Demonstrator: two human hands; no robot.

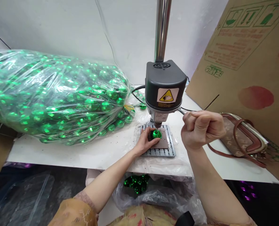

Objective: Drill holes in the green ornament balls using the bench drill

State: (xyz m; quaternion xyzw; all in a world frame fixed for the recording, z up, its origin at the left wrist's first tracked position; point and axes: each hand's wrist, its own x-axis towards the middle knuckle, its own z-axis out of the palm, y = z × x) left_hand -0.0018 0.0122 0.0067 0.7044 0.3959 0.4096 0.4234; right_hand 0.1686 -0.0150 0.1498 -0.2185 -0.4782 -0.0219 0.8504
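Observation:
A small shiny green ball (157, 134) sits on a brownish pad on the slotted metal base (161, 153) of a bench drill press (166, 78). My left hand (146, 139) grips the ball from the left, thumb in front and fingers behind. The drill bit (156, 128) comes down onto the top of the ball; whether it has entered the ball I cannot make out. My right hand (201, 128) is closed in a fist around the lever handle (182, 111) at the drill's right side.
A large clear bag of green faceted balls (66, 100) lies left on the white table (66, 153). At right stand a handbag (238, 135) and a big cardboard box (243, 62). Below the table edge, a plastic bag (163, 191) holds more green balls (138, 183).

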